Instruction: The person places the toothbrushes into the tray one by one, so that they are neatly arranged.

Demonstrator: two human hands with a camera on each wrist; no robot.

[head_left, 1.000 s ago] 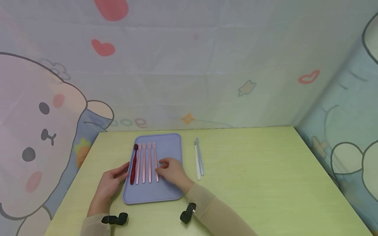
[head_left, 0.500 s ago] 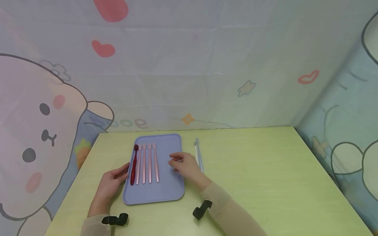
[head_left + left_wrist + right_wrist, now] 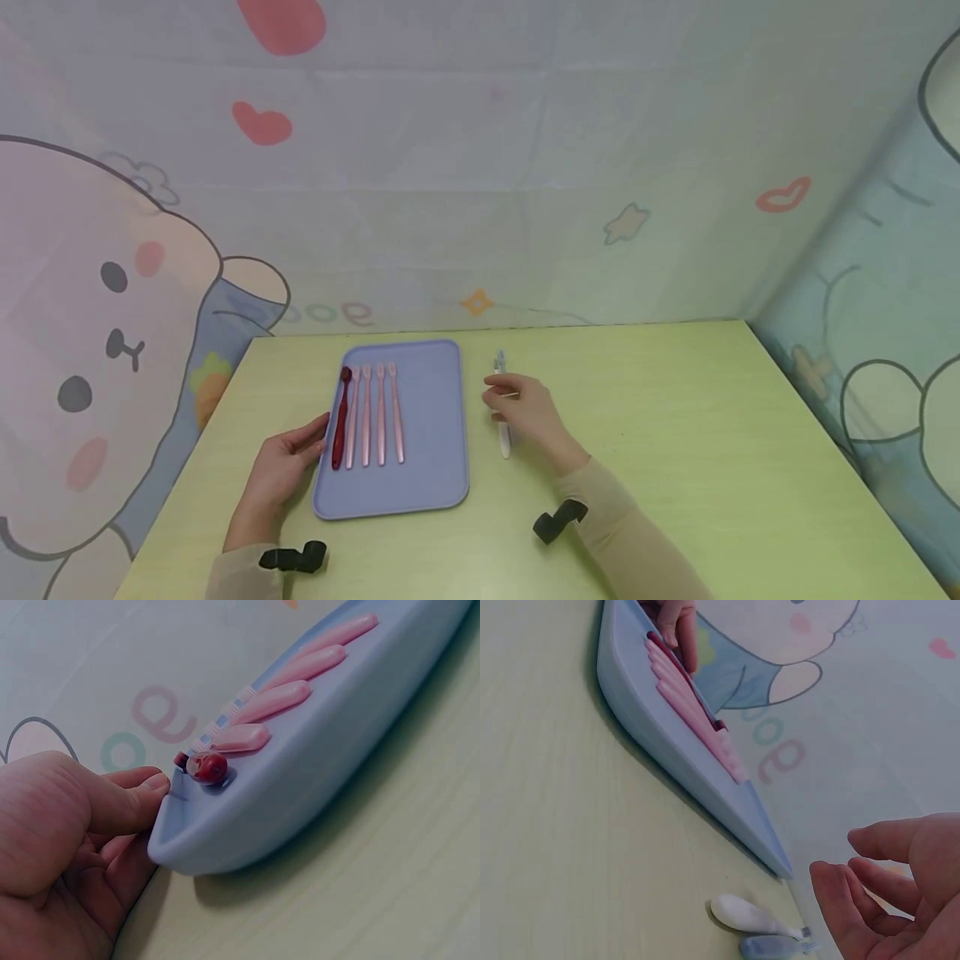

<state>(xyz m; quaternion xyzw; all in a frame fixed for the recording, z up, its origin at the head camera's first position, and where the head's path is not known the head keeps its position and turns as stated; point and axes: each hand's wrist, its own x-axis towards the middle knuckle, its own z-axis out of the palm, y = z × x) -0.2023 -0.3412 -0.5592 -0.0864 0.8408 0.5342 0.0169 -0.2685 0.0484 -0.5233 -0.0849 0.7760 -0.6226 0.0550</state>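
Note:
My left hand holds the left rim of a lavender-blue tray, thumb at the edge, as the left wrist view shows. Inside that tray lie a dark red toothbrush at the left and several pink toothbrushes beside it in a row, heads away from me. My right hand hovers above the table right of the tray, fingers loosely bent and holding nothing. Beneath it lie a white toothbrush and a light blue toothbrush side by side. In the head view the hand partly covers both.
A yellow-green wooden table carries everything. Behind it hangs a printed cloth backdrop with a cartoon bear, which continues along the right side. Black wrist cameras sit on both sleeves.
My right hand has left the rightmost pink toothbrush and moved right, off the tray, to over the white and blue toothbrushes. The left hand and the tray have stayed nearly still.

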